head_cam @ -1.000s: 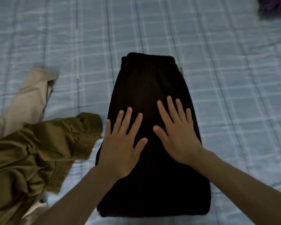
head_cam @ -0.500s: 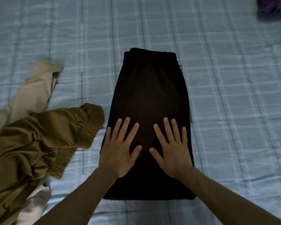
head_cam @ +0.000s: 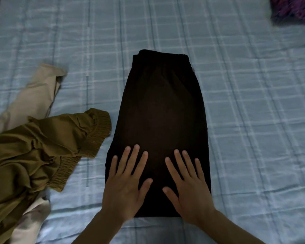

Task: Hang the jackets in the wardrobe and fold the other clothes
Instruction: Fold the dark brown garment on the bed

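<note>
Two hands, one black garment, one olive garment, one beige garment

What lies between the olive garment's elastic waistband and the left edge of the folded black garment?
In the head view, only a narrow strip of the blue checked bedsheet separates the olive garment from the black garment; they lie apart.

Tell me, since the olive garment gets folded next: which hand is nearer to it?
Left. The left hand presses flat on the black garment, near the edge facing the olive garment; the right hand presses flat farther away, toward the opposite edge.
</note>
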The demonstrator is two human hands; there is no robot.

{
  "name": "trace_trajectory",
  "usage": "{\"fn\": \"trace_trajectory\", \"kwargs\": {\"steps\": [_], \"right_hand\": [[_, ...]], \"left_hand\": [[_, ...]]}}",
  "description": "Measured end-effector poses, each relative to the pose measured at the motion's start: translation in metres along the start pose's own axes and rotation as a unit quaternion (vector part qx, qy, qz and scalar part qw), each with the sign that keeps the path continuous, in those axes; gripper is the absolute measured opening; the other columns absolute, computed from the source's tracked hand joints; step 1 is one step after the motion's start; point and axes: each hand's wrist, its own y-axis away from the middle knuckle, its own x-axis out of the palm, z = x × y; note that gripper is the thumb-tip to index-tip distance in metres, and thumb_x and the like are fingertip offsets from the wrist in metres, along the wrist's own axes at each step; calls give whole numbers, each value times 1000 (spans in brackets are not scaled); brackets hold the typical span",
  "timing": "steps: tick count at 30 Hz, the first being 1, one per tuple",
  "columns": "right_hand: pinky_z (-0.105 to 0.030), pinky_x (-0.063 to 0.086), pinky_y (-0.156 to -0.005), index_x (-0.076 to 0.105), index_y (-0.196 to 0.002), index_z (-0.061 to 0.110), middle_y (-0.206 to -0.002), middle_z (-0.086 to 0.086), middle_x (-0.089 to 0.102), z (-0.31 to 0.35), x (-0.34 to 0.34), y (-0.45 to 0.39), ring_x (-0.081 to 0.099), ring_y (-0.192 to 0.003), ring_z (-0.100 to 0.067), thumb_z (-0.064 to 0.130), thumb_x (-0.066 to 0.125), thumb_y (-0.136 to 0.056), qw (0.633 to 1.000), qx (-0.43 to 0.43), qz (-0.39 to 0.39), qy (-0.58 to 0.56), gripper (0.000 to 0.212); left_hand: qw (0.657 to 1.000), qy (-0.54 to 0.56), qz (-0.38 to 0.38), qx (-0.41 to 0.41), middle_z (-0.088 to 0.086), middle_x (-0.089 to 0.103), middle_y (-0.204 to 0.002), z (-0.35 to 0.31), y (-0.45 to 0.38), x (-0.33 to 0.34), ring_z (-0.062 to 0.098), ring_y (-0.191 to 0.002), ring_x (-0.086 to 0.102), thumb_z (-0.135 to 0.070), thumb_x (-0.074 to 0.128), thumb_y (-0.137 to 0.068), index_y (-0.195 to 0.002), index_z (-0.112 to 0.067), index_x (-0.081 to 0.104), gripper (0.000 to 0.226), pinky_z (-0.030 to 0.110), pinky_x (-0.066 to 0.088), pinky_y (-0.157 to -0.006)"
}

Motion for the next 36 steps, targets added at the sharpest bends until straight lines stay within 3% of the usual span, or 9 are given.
{"fn": "trace_trajectory", "kwargs": {"steps": [6, 9, 15, 20, 24, 28, 32, 36], "right_hand": [[-56, 11, -118, 6, -159, 24, -167, -8, 0, 1, -9, -1, -2, -154, -29, 66, 22, -98, 1000, -6, 22, -2, 76], [-55, 9, -117, 4, -159, 23, -167, -10, 0, -1, -16, 9, -2, -153, -30, 73, 27, -95, 999, -39, 30, -4, 85], [-52, 13, -117, 10, -159, 26, -167, -9, 3, -4, -15, 45, 2, -154, -30, 72, 62, -77, 996, -75, 39, -13, 107], [-52, 18, -117, 17, -158, 26, -166, -10, 9, -6, -9, 46, 9, -153, -32, 45, 83, -63, 997, -66, 38, -6, 117], [-53, 29, -117, 25, -156, 26, -164, -12, 18, -4, -11, 41, 16, -152, -33, 37, 90, -55, 998, -53, 42, -6, 121], [-52, 40, -110, 39, -151, 22, -159, -11, 33, -3, -25, 38, 29, -147, -32, 31, 92, -51, 997, -60, 36, -38, 114], [-38, 46, -107, 44, -148, 23, -148, -3, 47, -11, -54, 35, 45, -138, -24, 32, 86, -62, 995, -62, 23, -77, 96], [-27, 55, -89, 57, -137, 23, -128, 5, 64, -16, -99, 24, 65, -111, -15, 33, 82, -59, 995, -49, -17, -86, 82]], "left_hand": [[1000, 2, 7, 17, 2, 6, -168, 2, -3, -7, 25, -154, 3, -58, 29, -101, -159, -23, 19, 67, 53, 12, -121], [999, 26, -23, 21, 5, 16, -166, 2, 8, -14, 26, -154, 9, -57, 37, -100, -154, -19, 33, 67, 54, 16, -121], [991, 86, -74, 69, 8, 34, -159, 3, 47, -10, 26, -150, 26, -54, 57, -94, -141, -11, 54, 64, 54, 31, -116], [995, 17, 3, 103, 11, 33, -159, 11, 52, -7, 28, -151, 22, -60, 78, -65, -147, -15, 44, 99, 51, 27, -115], [993, -14, 67, 94, 13, 40, -155, 7, 43, -15, 32, -143, 33, -36, 93, -41, -143, -17, 43, 115, 50, 28, -111], [994, 15, 16, 110, 13, 51, -144, 5, 41, -27, 31, -133, 44, -27, 94, -32, -126, -19, 51, 103, 46, 34, -107], [989, 78, -58, 108, 5, 50, -128, 6, 36, -49, 26, -117, 50, -27, 92, -40, -121, -22, 54, 89, 39, 42, -97], [981, 82, -135, 114, 3, 54, -123, 10, 21, -78, 26, -114, 53, -30, 85, -53, -122, -19, 55, 76, 38, 38, -95]]}}
